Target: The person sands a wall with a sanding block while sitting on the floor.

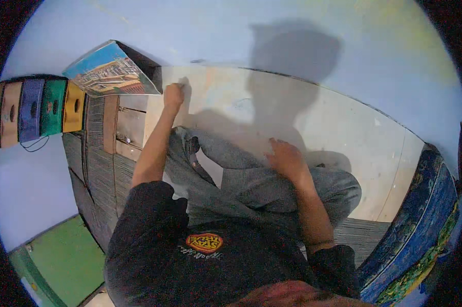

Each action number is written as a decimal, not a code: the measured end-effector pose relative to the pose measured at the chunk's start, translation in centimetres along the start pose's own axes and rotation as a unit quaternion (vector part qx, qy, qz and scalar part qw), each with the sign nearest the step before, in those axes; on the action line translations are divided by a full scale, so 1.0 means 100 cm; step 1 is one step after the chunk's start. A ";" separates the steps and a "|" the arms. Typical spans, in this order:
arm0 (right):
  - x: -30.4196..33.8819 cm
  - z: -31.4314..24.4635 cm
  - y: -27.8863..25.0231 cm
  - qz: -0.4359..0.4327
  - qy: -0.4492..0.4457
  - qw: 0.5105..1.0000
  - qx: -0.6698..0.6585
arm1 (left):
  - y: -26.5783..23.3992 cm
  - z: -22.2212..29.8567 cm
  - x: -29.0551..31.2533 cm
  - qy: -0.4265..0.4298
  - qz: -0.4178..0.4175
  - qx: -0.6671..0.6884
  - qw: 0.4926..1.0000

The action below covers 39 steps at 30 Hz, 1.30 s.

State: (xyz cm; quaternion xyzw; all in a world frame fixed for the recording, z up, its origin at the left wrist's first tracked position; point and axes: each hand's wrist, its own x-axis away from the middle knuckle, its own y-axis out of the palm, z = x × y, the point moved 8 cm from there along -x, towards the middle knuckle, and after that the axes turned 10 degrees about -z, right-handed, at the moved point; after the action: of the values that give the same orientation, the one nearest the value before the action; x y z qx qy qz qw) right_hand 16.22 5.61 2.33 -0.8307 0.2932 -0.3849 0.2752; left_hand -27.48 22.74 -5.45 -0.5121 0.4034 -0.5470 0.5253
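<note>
My left hand (173,95) is stretched forward with its fingers curled closed, low over the pale board I sit on. Just left of it is the lower right corner of a colourful picture panel (110,71) showing buildings under a blue sky. The panel stands tilted near the wall; whether my fingers touch it, or hold anything small, cannot be made out. My right hand (288,159) is open above my bent right leg, fingers apart and holding nothing.
I sit cross-legged in grey trousers on the pale board (364,138), beside a light blue wall (205,30). Coloured drawers (54,107) stand at the left, with a green panel (62,256) nearer. A blue patterned cushion-like thing (410,230) lies at the right.
</note>
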 end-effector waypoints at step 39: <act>0.010 0.003 -0.020 -0.021 0.033 0.999 -0.012 | -0.011 0.118 0.033 -0.001 -0.041 0.086 0.995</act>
State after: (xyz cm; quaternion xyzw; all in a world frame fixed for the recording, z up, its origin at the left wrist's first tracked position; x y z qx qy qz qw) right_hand 17.52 6.30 4.01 -0.8266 0.2894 -0.4146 0.2472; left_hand -15.76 20.74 -2.11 -0.4818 0.3331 -0.5997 0.5452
